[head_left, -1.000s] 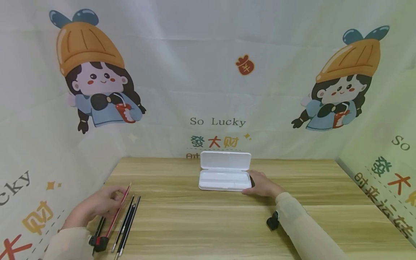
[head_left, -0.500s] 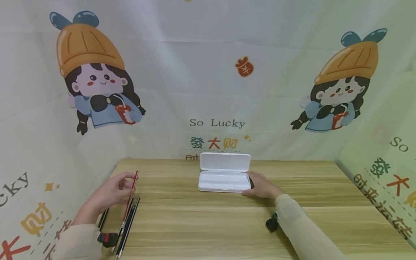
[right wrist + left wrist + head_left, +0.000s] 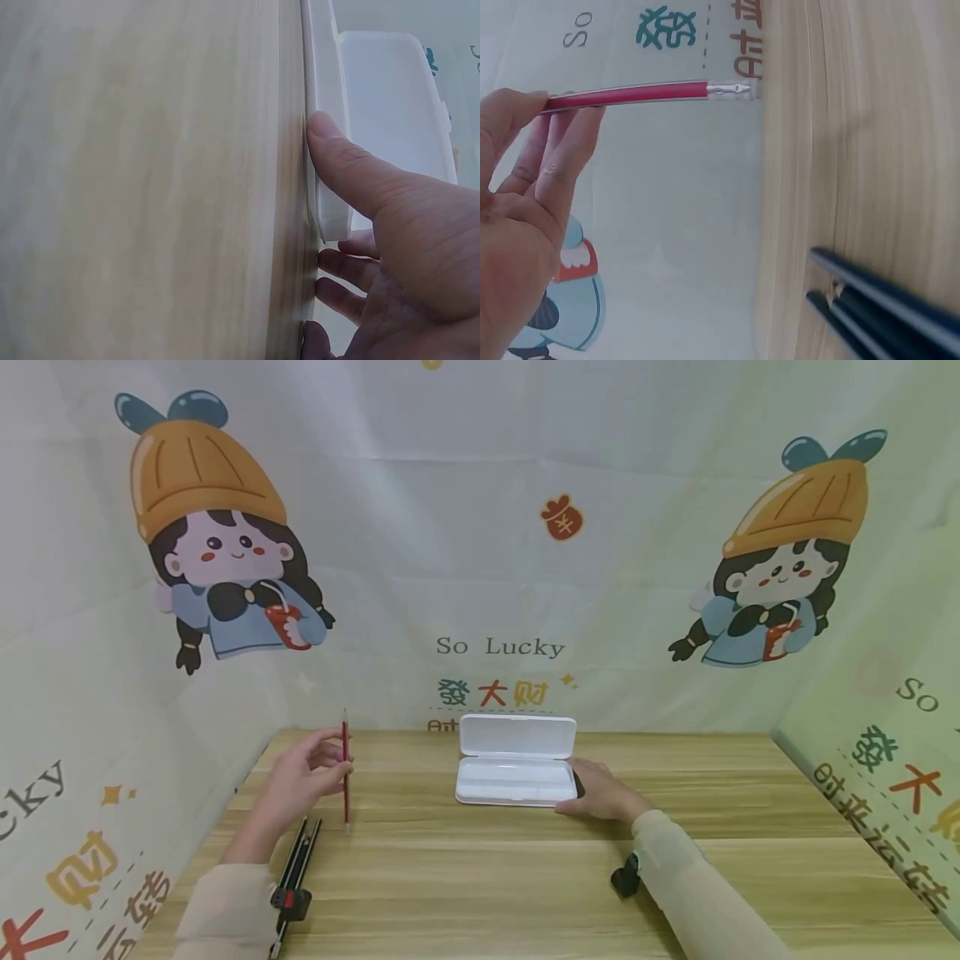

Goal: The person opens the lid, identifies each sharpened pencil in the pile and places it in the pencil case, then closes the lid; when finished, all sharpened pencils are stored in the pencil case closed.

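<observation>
My left hand pinches a red pencil between thumb and fingertips, above the table on the left. In the left wrist view, the silver ferrule end of the red pencil points toward the tabletop. A white pencil case lies at the back middle, its lid raised and no pencils visible inside. My right hand grips its right end. The right wrist view shows that thumb against the front wall, with the other fingers around the end.
Several dark pencils lie on the wooden table at the left, partly under my left wrist and its camera. A printed cloth stands behind the table and along both sides.
My left hand has lifted the red pencil away from the dark pencils, forward and to the right, and the pencil has turned more upright in view. My right hand stays on the pencil case.
</observation>
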The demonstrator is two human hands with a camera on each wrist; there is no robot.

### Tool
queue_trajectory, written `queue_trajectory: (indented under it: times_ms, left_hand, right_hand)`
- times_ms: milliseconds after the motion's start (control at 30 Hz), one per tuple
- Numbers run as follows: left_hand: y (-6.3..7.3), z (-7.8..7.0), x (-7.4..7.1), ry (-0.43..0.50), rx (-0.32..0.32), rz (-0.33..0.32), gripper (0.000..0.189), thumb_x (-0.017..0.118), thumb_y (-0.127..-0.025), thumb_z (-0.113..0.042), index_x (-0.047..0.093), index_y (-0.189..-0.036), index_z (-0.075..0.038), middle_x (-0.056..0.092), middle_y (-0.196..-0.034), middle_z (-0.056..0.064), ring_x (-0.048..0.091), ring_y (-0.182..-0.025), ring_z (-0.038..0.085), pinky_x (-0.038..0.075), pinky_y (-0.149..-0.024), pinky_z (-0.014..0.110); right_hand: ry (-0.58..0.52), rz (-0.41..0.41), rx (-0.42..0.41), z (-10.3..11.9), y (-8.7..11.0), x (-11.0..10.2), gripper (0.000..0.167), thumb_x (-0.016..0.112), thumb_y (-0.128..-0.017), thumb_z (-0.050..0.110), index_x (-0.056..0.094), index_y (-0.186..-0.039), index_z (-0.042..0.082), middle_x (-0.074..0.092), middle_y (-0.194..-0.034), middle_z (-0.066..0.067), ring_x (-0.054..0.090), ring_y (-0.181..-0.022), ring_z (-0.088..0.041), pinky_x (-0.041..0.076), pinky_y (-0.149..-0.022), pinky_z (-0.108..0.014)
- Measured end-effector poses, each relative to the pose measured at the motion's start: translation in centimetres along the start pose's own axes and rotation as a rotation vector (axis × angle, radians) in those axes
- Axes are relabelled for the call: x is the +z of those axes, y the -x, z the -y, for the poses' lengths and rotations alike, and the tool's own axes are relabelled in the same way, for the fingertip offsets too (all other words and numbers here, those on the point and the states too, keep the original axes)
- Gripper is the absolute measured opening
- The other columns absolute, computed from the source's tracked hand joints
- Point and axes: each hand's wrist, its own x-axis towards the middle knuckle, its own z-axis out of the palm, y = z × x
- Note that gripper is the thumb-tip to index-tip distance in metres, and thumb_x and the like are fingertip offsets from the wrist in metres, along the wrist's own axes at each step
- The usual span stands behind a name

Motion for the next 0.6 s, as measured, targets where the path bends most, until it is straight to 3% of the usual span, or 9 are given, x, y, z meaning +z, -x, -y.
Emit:
queue_trajectory:
  times_ms: [400, 500, 600]
  left_hand:
    - [-2.1, -0.6, 3.4, 0.086, 0.114, -0.09, 0.045, 0.067, -0.096, 0.001, 0.052, -0.138, 0.002, 0.063, -0.107, 0.023, 0.063, -0.091, 0.003, 0.061, -0.073, 0.028]
    - [-2.7, -0.7, 4.0, 0.115, 0.134, -0.101, 0.044, 0.067, -0.095, 0.002, 0.053, -0.137, 0.002, 0.064, -0.106, 0.024, 0.065, -0.092, 0.006, 0.061, -0.073, 0.028]
    - [-3.3, -1.0, 4.8, 0.117, 0.145, -0.107, 0.042, 0.068, -0.095, 0.001, 0.055, -0.135, -0.002, 0.065, -0.105, 0.022, 0.068, -0.097, 0.018, 0.061, -0.076, 0.032]
  right_hand:
    - [0.007, -0.002, -0.004, -0.2, -0.1, 0.1, 0.079, 0.081, -0.087, 0.032, 0.045, -0.144, -0.007, 0.053, -0.142, -0.025, 0.048, -0.13, -0.044, 0.034, -0.11, -0.061]
    - [0.013, -0.005, -0.011, -0.4, -0.1, 0.2, 0.078, 0.081, -0.087, 0.033, 0.046, -0.144, -0.007, 0.054, -0.141, -0.024, 0.049, -0.129, -0.042, 0.034, -0.11, -0.061]
    - [0.013, -0.008, -0.011, -0.5, -0.2, 0.3, 0.078, 0.081, -0.087, 0.034, 0.046, -0.143, -0.007, 0.055, -0.141, -0.024, 0.05, -0.129, -0.041, 0.034, -0.11, -0.059]
